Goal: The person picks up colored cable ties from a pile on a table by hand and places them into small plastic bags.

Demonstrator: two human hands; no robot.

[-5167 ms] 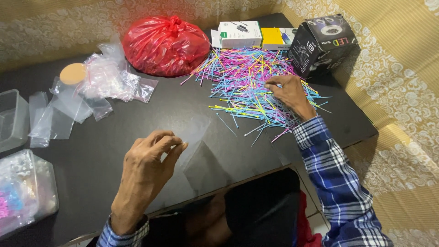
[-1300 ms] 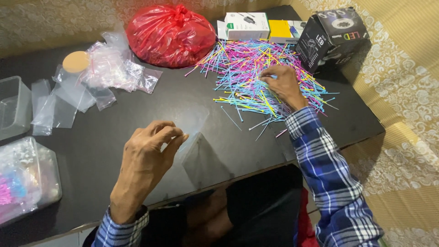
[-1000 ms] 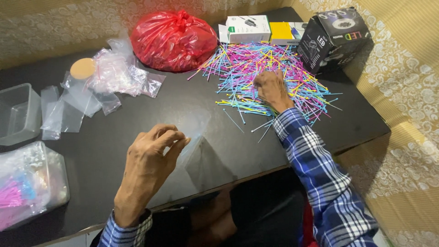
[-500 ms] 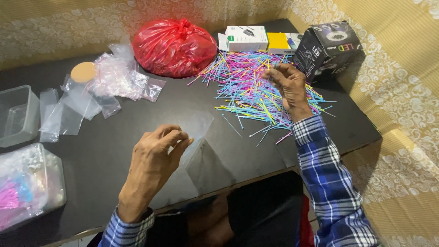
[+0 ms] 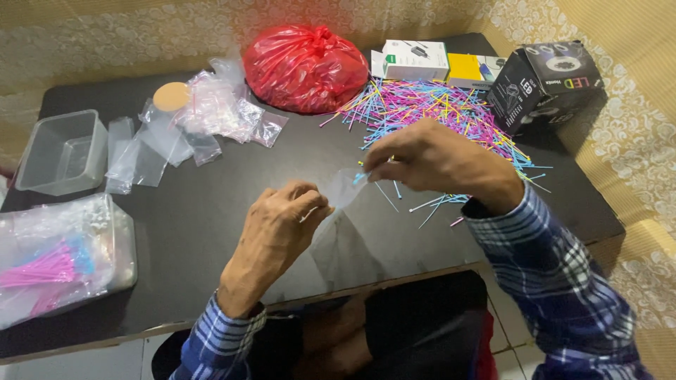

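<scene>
black surface [image 5: 211, 211], patterned gold cloth behind + to the right. person seated, plaid sleeves.

left hand [image 5: 282, 229] raised over surface centre, fingers curled, thumb + forefinger pinched on edge of a small clear bag [image 5: 341, 190]; bag hangs open toward the right hand. right hand [image 5: 440, 162] just beside it, fingers bunched tight on a few ties [image 5: 361, 176], blue tips poking out at the bag mouth. can't tell if tips are inside yet.

behind right hand: loose pile of ties [image 5: 436, 112], pink/blue/yellow, spread over surface's far right. red bag [image 5: 306, 60] knotted, touching pile's left edge. white box [image 5: 415, 60] + yellow box [image 5: 470, 68] at far edge. black box [image 5: 549, 84] far right, tilted.

far left: heap of empty clear bags [image 5: 204, 116] w/ a tan round lid [image 5: 172, 96] on it. empty clear tub [image 5: 63, 151] near left edge. nearer: filled bags [image 5: 56, 264] w/ pink + blue ties, in a clear tub.
</scene>
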